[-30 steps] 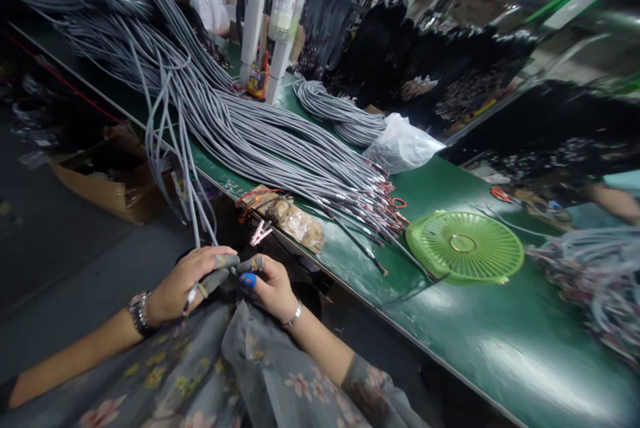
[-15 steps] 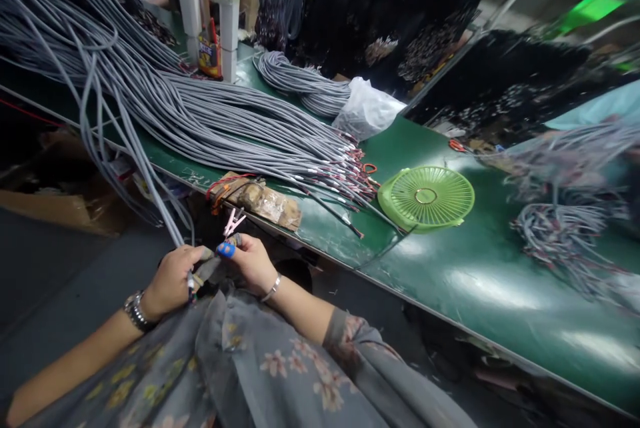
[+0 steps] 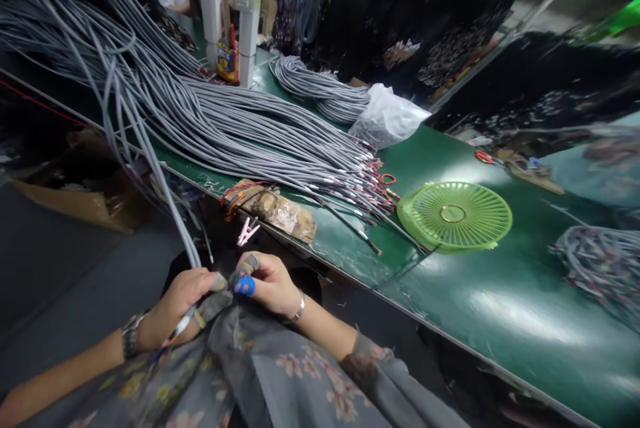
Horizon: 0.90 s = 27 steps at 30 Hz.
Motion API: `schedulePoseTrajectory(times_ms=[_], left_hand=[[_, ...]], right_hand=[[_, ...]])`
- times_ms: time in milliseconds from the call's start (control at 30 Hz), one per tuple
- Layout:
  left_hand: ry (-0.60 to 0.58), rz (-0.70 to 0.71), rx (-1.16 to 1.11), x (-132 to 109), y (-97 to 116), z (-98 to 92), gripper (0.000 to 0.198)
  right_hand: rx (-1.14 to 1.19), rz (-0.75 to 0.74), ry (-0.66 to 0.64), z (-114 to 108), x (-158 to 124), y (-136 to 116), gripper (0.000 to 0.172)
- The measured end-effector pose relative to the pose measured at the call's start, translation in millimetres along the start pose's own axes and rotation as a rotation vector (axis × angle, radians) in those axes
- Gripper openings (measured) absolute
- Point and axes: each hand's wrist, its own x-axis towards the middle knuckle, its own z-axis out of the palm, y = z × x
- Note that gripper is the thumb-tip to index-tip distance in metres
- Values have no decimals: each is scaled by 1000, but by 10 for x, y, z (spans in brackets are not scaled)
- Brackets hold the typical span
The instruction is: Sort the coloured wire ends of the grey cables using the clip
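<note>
My left hand [image 3: 175,308] is closed around grey cables [image 3: 173,215] that hang down from the table's edge. Below that hand, a cable's stripped end [image 3: 173,338] sticks out with thin coloured wires. My right hand [image 3: 273,288] pinches at the left fingertips, in front of my grey flowered clothing. What lies between its fingers is too small and hidden to make out. Finger covers sit on both hands, a blue one [image 3: 245,285] on the right thumb. Just beyond my hands, a pink clip [image 3: 247,231] hangs at the table edge.
Long grey cables [image 3: 225,121] cover the left of the green table [image 3: 450,295]. Near its edge lies a taped block [image 3: 285,211]. A green fan [image 3: 455,215], a plastic bag [image 3: 390,115] and red-handled scissors [image 3: 485,157] are farther right. Another person's arm [image 3: 613,155] is above a cable clump [image 3: 595,261].
The view has shifted, so the scene sits farther right and lower. More of the coloured wire end shows below my left hand. At right, the other person's blurred cables have come down.
</note>
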Motion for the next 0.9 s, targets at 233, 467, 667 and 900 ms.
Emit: schedulePoseTrajectory(times_ms=[233, 467, 667, 900], left_hand=[[-80, -341, -147, 152, -11, 39, 34], [95, -429, -232, 213, -22, 30, 38], [67, -445, -188, 229, -25, 54, 32], [98, -478, -237, 244, -20, 112, 26]], right_hand=[[104, 206, 183, 53, 80, 259, 50], [144, 262, 219, 19, 133, 364, 50], [160, 231, 224, 74, 237, 402, 53], [172, 241, 250, 49, 215, 417, 45]])
